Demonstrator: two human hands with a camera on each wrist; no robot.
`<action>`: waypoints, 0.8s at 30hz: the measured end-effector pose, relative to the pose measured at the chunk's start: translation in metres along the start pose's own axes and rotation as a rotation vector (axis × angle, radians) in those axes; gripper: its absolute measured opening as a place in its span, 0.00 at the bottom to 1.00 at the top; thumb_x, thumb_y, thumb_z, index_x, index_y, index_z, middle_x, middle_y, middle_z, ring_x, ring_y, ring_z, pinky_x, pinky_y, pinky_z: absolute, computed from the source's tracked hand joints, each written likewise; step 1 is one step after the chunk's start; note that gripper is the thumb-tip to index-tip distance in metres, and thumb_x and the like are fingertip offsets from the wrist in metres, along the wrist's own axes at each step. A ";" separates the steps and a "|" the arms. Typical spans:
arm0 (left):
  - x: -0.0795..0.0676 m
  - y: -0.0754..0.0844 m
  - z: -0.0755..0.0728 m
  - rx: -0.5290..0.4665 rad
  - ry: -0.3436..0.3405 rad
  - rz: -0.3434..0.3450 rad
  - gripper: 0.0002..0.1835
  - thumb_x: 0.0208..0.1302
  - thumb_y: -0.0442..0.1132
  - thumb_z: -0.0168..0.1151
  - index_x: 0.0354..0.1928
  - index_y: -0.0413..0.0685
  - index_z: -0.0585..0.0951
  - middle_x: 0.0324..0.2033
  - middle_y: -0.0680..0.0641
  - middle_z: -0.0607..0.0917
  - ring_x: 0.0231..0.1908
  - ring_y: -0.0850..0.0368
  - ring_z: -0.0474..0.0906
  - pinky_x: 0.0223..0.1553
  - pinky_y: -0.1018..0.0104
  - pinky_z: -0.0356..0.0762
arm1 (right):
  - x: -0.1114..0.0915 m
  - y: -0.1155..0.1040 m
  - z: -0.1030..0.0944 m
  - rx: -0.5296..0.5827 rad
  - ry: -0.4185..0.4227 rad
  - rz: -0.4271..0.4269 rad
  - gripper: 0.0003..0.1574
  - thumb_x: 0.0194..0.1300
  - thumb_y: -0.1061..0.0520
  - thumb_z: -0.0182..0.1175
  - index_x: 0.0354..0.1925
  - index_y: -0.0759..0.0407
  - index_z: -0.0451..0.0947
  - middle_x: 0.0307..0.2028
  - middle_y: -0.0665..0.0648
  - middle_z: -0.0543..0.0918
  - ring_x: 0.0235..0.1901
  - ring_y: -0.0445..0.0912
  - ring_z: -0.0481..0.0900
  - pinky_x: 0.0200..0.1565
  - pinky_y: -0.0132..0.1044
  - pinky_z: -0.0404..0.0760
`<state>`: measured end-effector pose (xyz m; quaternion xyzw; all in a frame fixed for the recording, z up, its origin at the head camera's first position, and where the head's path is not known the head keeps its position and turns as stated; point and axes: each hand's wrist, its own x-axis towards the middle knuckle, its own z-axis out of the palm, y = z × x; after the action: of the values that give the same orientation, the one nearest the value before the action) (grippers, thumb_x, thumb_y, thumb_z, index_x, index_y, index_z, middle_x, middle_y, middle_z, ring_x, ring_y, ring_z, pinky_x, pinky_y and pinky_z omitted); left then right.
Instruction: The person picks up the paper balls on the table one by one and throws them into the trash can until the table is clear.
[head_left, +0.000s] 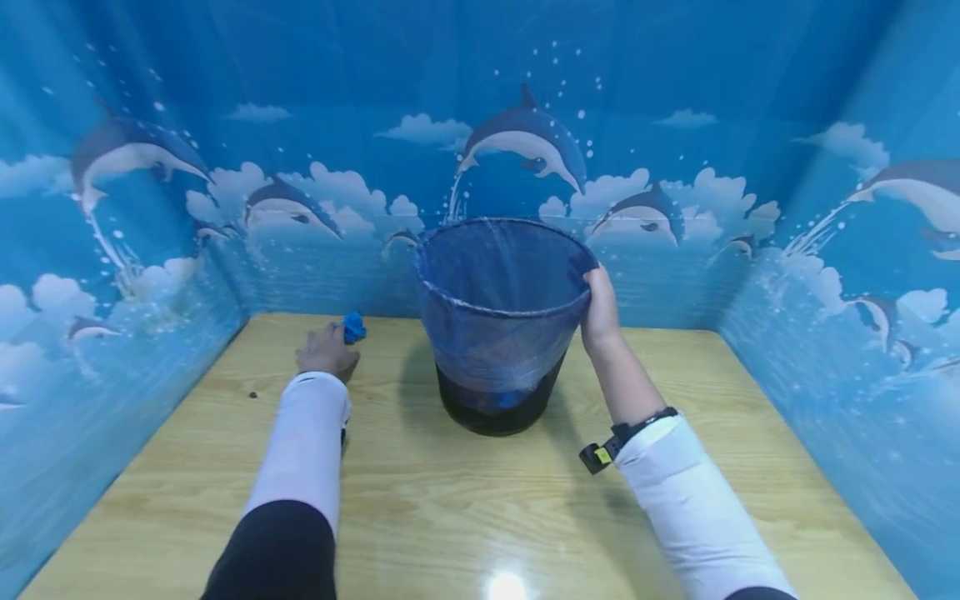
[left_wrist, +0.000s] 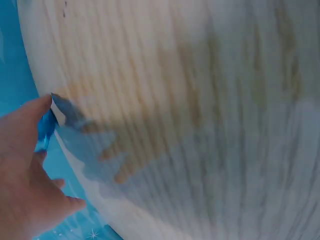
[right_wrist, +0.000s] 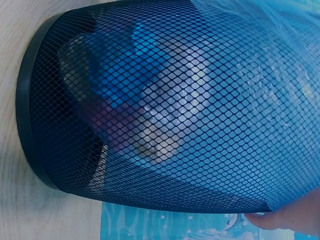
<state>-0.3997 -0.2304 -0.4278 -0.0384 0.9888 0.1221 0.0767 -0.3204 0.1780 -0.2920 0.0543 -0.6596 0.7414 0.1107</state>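
A black mesh wastebasket [head_left: 495,367] lined with a thin plastic bag [head_left: 487,350] stands at the middle of the table, its mouth facing up. My right hand [head_left: 602,312] grips its rim from the right side, the thumb outside [right_wrist: 262,220]. Through the mesh in the right wrist view show crumpled blue, white and dark red scraps [right_wrist: 130,75]. At the table's far left, my left hand [head_left: 327,350] reaches to a small crumpled blue piece [head_left: 354,327]. In the left wrist view this blue piece [left_wrist: 46,127] sits between thumb and fingers, partly hidden.
A tiny dark bit [head_left: 252,395] lies on the wooden table [head_left: 420,508] left of my left hand. Blue curtains with dolphins [head_left: 337,100] enclose the table at the back and both sides.
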 end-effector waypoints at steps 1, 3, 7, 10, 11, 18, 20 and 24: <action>0.001 0.001 -0.001 0.004 -0.011 0.028 0.41 0.70 0.49 0.49 0.75 0.37 0.44 0.74 0.33 0.45 0.71 0.27 0.36 0.65 0.27 0.44 | 0.000 0.000 0.000 -0.005 -0.002 -0.002 0.41 0.65 0.56 0.30 0.76 0.60 0.43 0.76 0.57 0.48 0.74 0.50 0.47 0.73 0.46 0.47; 0.002 0.006 -0.004 0.018 -0.032 0.091 0.40 0.70 0.49 0.49 0.74 0.36 0.47 0.74 0.33 0.47 0.71 0.27 0.38 0.66 0.29 0.44 | 0.001 0.000 0.000 -0.004 0.002 -0.007 0.41 0.65 0.55 0.30 0.75 0.61 0.43 0.75 0.57 0.48 0.74 0.51 0.47 0.73 0.46 0.47; 0.002 0.023 -0.009 0.016 -0.062 0.186 0.40 0.72 0.54 0.48 0.75 0.36 0.49 0.74 0.33 0.47 0.71 0.27 0.41 0.68 0.33 0.45 | 0.003 -0.001 -0.002 0.001 0.019 -0.011 0.41 0.65 0.55 0.31 0.75 0.61 0.43 0.75 0.58 0.49 0.73 0.51 0.48 0.73 0.47 0.47; 0.002 0.034 -0.010 0.014 -0.080 0.190 0.44 0.71 0.60 0.45 0.74 0.35 0.47 0.73 0.31 0.47 0.70 0.27 0.45 0.68 0.36 0.49 | 0.003 -0.001 -0.003 0.003 0.019 -0.008 0.41 0.65 0.55 0.31 0.75 0.61 0.43 0.75 0.58 0.49 0.74 0.50 0.48 0.73 0.46 0.47; 0.003 0.036 -0.009 0.011 -0.078 0.178 0.45 0.71 0.62 0.44 0.74 0.34 0.47 0.73 0.30 0.48 0.70 0.27 0.47 0.67 0.37 0.51 | 0.002 -0.001 -0.002 0.005 0.014 -0.005 0.41 0.65 0.55 0.31 0.75 0.61 0.43 0.75 0.58 0.49 0.74 0.50 0.48 0.73 0.46 0.47; 0.010 0.042 -0.006 -0.115 0.038 0.140 0.48 0.67 0.61 0.52 0.71 0.29 0.49 0.65 0.23 0.56 0.63 0.27 0.60 0.60 0.37 0.64 | 0.000 0.002 -0.001 -0.033 0.004 0.003 0.41 0.66 0.55 0.30 0.76 0.58 0.42 0.76 0.55 0.47 0.75 0.50 0.46 0.73 0.46 0.45; 0.010 0.046 -0.007 -0.168 0.039 0.156 0.49 0.67 0.58 0.55 0.74 0.35 0.42 0.70 0.25 0.48 0.67 0.27 0.52 0.64 0.36 0.58 | 0.000 0.002 -0.001 -0.032 0.007 0.001 0.41 0.66 0.54 0.30 0.76 0.58 0.42 0.76 0.55 0.47 0.75 0.50 0.46 0.73 0.47 0.46; 0.011 0.054 -0.005 -0.118 0.042 0.221 0.51 0.66 0.54 0.58 0.76 0.43 0.37 0.74 0.32 0.35 0.71 0.27 0.37 0.68 0.35 0.45 | -0.001 0.001 0.000 -0.003 0.001 0.011 0.41 0.65 0.55 0.31 0.76 0.59 0.42 0.75 0.56 0.48 0.74 0.50 0.48 0.73 0.46 0.48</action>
<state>-0.4162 -0.1802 -0.4124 0.0639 0.9795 0.1869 0.0396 -0.3202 0.1779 -0.2932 0.0501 -0.6608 0.7412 0.1072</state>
